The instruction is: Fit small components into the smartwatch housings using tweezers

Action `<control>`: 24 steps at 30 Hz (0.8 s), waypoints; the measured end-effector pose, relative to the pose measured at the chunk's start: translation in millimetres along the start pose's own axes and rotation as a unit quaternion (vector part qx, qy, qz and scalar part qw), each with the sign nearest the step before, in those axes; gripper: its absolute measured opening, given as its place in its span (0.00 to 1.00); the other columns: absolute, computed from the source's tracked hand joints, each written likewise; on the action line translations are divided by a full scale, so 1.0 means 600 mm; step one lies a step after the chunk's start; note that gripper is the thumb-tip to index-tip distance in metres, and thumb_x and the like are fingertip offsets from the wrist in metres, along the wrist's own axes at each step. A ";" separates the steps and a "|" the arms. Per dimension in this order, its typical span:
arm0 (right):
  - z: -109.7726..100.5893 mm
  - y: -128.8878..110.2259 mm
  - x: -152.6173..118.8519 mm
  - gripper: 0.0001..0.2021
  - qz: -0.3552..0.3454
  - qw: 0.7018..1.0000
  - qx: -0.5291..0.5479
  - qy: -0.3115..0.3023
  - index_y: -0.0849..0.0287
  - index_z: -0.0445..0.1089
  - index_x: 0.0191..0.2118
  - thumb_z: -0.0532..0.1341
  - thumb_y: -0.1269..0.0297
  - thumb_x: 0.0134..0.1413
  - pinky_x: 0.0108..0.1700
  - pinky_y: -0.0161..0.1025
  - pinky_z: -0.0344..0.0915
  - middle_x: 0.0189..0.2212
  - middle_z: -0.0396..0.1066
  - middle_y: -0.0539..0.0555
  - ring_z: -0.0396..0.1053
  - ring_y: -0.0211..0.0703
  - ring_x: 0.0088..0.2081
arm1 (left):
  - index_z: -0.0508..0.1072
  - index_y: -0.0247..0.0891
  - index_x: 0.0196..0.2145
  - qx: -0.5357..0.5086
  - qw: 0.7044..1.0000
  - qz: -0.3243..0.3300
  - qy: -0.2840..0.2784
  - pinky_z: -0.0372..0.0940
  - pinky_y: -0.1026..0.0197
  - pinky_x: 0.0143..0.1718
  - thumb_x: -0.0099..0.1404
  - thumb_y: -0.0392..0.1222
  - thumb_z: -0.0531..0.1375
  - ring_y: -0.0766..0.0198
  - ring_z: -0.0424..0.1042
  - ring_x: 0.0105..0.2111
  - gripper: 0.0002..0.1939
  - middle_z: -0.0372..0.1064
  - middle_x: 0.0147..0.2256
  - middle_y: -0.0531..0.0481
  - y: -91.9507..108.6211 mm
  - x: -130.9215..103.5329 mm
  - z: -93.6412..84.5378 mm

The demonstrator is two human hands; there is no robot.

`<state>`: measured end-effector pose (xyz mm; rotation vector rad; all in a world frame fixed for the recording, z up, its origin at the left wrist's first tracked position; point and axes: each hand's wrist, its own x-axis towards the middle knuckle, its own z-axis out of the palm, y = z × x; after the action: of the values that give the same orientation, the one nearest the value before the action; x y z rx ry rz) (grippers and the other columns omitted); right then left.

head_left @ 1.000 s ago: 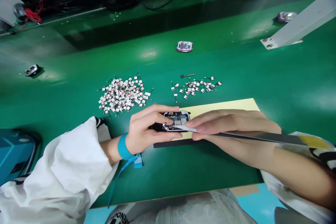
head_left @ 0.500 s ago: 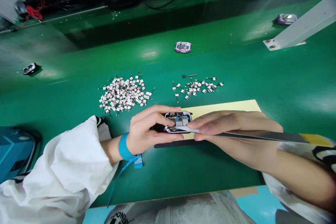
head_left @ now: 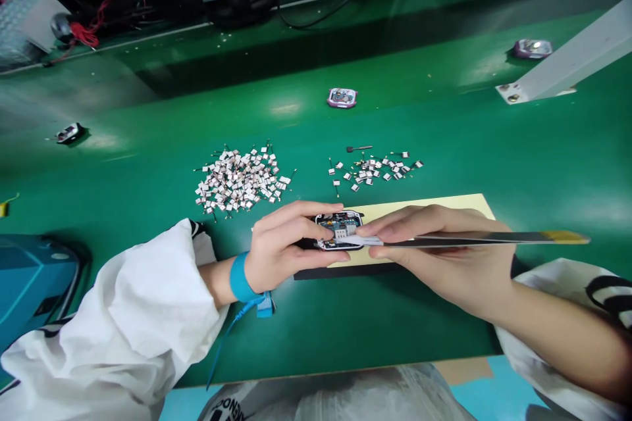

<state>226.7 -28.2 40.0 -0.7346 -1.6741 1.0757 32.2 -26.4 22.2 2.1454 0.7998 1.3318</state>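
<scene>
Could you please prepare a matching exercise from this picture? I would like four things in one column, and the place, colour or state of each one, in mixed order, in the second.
Things:
1. Left hand
2. Right hand
3. Wrist strap
4. Larger pile of small parts

Descriptions:
A. Blue, with a cord
B. Holds a long thin tool
C. On the green table, left of the smaller group of parts
D. Holds the open device

Right pairs: 1-D, 2-B, 3-A, 4-C

Green tabletop (head_left: 370,335) with two clusters of parts (head_left: 239,177), three small cases (head_left: 342,98)
</scene>
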 end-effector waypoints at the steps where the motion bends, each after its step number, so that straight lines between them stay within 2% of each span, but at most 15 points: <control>1: 0.000 0.000 0.000 0.11 0.003 1.000 0.003 0.002 0.58 0.70 0.32 0.64 0.80 0.42 0.40 0.33 0.71 0.32 0.72 0.48 0.71 0.39 0.35 | 0.67 0.30 0.27 -0.005 1.000 -0.003 0.001 0.69 0.64 0.35 0.46 0.35 0.67 0.63 0.71 0.36 0.12 0.70 0.38 0.37 0.000 0.000 0.000; 19: 0.001 0.000 -0.001 0.12 -0.019 0.999 -0.034 -0.012 0.57 0.70 0.33 0.65 0.80 0.41 0.40 0.33 0.70 0.34 0.72 0.48 0.71 0.39 0.36 | 0.68 0.30 0.27 -0.001 1.000 -0.004 0.006 0.69 0.66 0.34 0.46 0.35 0.67 0.64 0.71 0.36 0.12 0.70 0.38 0.37 -0.004 -0.003 0.001; 24: 0.002 0.004 0.007 0.11 0.029 0.998 0.027 0.054 0.56 0.69 0.30 0.65 0.79 0.41 0.37 0.28 0.71 0.30 0.72 0.46 0.71 0.36 0.34 | 0.68 0.31 0.27 0.042 0.999 0.007 -0.024 0.69 0.65 0.35 0.48 0.36 0.66 0.63 0.71 0.36 0.11 0.70 0.38 0.38 0.014 0.010 -0.010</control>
<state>224.1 -23.9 39.2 -0.7970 -1.5349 1.0991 30.5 -27.5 34.2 2.2433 0.8372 1.2680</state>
